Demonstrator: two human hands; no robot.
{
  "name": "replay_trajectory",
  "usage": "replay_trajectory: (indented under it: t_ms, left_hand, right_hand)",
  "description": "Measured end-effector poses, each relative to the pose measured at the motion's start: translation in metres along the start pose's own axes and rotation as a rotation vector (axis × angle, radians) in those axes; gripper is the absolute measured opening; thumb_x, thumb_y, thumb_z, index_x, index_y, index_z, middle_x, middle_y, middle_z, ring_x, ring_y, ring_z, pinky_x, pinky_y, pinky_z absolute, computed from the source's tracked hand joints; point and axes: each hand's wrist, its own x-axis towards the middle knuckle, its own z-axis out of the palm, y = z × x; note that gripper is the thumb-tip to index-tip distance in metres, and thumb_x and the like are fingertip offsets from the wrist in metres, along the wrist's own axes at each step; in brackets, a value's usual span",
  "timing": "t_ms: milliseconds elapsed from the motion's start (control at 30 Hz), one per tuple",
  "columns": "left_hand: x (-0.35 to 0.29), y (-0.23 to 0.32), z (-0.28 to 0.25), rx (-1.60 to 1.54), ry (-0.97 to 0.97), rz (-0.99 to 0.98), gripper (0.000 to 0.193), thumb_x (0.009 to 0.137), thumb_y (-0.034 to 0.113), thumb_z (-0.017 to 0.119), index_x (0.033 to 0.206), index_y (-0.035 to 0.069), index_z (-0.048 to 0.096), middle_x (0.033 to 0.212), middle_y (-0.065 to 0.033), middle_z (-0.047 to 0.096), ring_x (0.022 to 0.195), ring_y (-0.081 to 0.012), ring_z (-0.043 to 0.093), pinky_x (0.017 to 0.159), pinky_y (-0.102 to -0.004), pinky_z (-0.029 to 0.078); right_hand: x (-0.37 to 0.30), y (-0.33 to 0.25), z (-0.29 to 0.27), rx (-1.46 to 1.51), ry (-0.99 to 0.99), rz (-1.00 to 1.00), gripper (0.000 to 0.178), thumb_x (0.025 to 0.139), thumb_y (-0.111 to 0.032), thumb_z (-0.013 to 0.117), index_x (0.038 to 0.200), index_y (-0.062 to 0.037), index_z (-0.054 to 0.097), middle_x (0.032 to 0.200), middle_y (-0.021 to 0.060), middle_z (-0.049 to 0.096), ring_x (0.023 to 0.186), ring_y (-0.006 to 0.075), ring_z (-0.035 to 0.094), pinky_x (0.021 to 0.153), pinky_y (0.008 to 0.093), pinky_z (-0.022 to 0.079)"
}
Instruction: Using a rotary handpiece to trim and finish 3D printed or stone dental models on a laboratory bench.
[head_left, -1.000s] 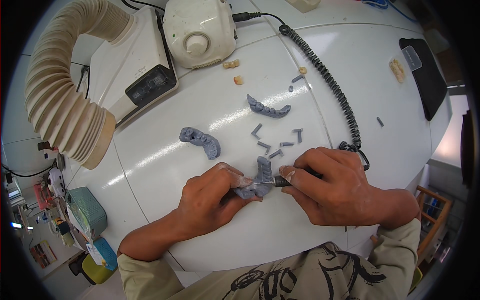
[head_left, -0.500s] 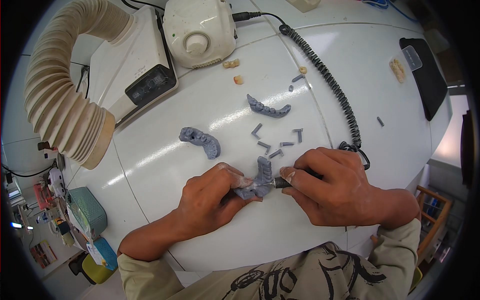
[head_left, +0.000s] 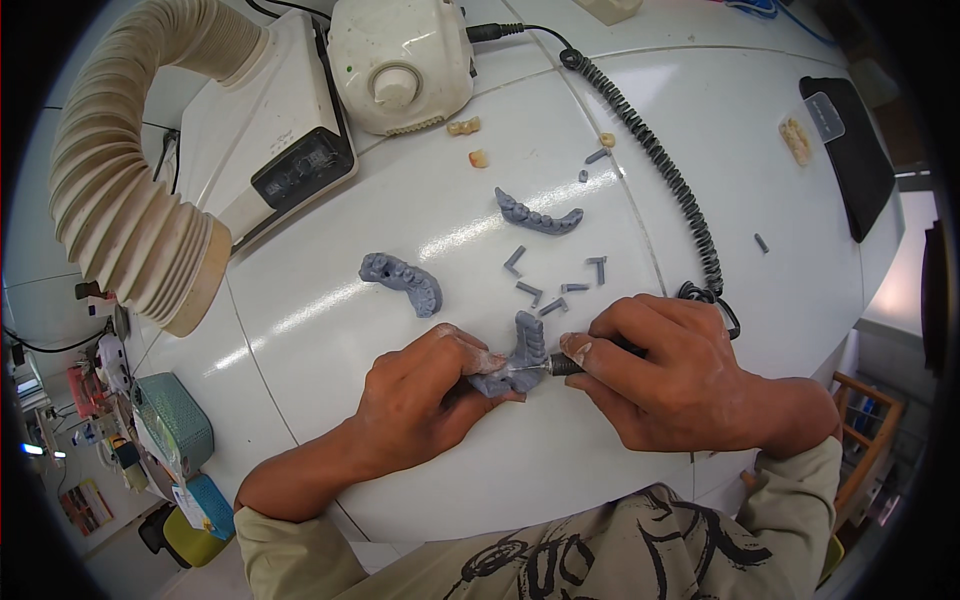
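Note:
Near the table's front, my left hand (head_left: 420,395) is closed round one end of a curved grey dental model (head_left: 529,345) with a row of teeth. My right hand (head_left: 665,375) grips a dark rotary handpiece (head_left: 567,365) like a pen, its thin bur reaching left to the model beside my left fingertips. Pale dust coats the fingers of both hands. Beyond them lie two more grey dental models, one at left (head_left: 402,284) and one farther off (head_left: 538,214). Several small grey pegs (head_left: 529,293), some L-shaped, are scattered between these and my right hand.
A cream control unit (head_left: 400,65) with a knob stands at the back; its coiled black cord (head_left: 655,150) runs down the right. A ribbed extraction hose (head_left: 130,190) arches over the left. Tooth-coloured pieces (head_left: 463,127) lie near the unit. A black pad (head_left: 855,155) is far right.

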Motion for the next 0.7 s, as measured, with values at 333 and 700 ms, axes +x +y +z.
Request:
replay_trajectory:
  t_ms: [333,700]
  left_hand:
    - [0.0006,0.0003,-0.0001,-0.001,-0.005,0.001,0.044,0.079,0.007,0.101,0.110,0.001,0.070,0.099,-0.0142,0.076,0.075,-0.0267,0.075,0.059,-0.0341,0.060]
    - [0.0020,0.0004,0.0006,0.011,-0.004,-0.010,0.044,0.080,0.009,0.101,0.110,0.000,0.069,0.098,-0.0149,0.074,0.074,-0.0270,0.075,0.061,-0.0354,0.060]
  right_hand:
    - [-0.0005,0.0007,-0.0016,0.001,-0.015,-0.006,0.034,0.076,-0.007,0.095,0.106,-0.0016,0.080,0.090,0.0079,0.067,0.068,0.0219,0.068,0.053,0.0349,0.051]
    - [-0.0010,0.0056,-0.0030,0.041,0.001,0.002,0.029,0.080,-0.008,0.093,0.105,-0.0029,0.078,0.090,0.0079,0.067,0.069,0.0233,0.070,0.055,0.0358,0.053]
